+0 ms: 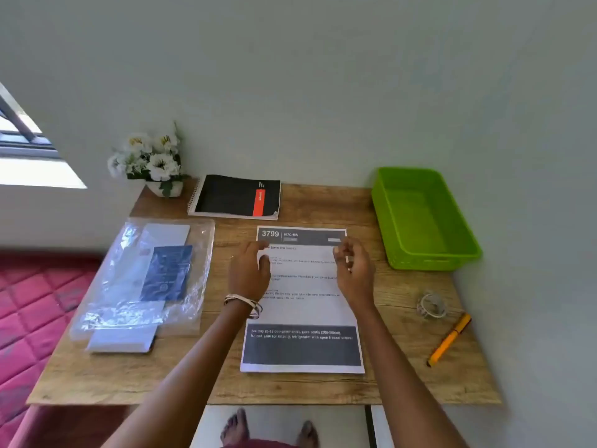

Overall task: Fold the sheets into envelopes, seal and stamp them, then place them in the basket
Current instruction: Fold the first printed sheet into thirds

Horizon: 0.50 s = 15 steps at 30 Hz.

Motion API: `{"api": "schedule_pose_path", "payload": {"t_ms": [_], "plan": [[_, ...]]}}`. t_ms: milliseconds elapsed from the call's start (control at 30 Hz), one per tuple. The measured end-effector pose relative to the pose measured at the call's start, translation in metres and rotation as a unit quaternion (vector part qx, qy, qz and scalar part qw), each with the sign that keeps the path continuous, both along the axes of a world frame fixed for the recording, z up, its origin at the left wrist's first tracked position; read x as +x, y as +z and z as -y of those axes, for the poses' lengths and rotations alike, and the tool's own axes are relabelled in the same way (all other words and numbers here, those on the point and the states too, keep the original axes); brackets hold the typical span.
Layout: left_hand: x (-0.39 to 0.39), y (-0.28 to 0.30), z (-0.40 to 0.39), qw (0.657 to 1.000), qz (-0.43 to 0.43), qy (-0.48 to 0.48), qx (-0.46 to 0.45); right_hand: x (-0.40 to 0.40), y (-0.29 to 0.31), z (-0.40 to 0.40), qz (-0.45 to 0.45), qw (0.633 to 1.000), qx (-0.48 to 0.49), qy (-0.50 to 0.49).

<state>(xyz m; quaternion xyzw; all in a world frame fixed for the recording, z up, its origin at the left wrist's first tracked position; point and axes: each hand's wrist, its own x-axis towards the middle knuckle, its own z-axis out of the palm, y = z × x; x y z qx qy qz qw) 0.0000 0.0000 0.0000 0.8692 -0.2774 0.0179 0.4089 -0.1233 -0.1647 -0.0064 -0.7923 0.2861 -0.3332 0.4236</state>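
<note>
A printed sheet [302, 313] with dark bands at top and bottom lies flat on the wooden table [400, 376], in the middle. My left hand [248, 273] is over its upper left part, fingers loosely bent near the top left corner and thumb lying on the paper. My right hand [355, 270] is over the upper right edge with fingers loosely curled; no grip on the paper shows. The green plastic basket [384, 205] stands at the back right with nothing in it.
A clear plastic bag [106, 295] with white paper and a blue packet lies at the left. A black spiral notebook [237, 197] and a pot of white flowers [151, 160] stand at the back. A small clear tape roll [431, 305] and an orange pen [449, 339] lie at the right.
</note>
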Motion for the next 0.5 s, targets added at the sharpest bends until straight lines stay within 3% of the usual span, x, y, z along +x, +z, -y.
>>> {"api": "schedule_pose_path", "payload": {"t_ms": [200,367,500], "plan": [[0.003,-0.021,-0.014,0.997,-0.062,0.005,0.055,-0.001,-0.021,0.017,-0.102,0.99,0.026,-0.09],[0.004,-0.021,-0.013,0.995,-0.075,-0.002,0.064,0.024,-0.025,0.044,-0.189,0.978,0.043,-0.073],[0.004,-0.023,-0.013,0.995,-0.071,0.004,0.077,0.043,-0.035,0.065,-0.19,0.97,0.12,-0.097]]}}
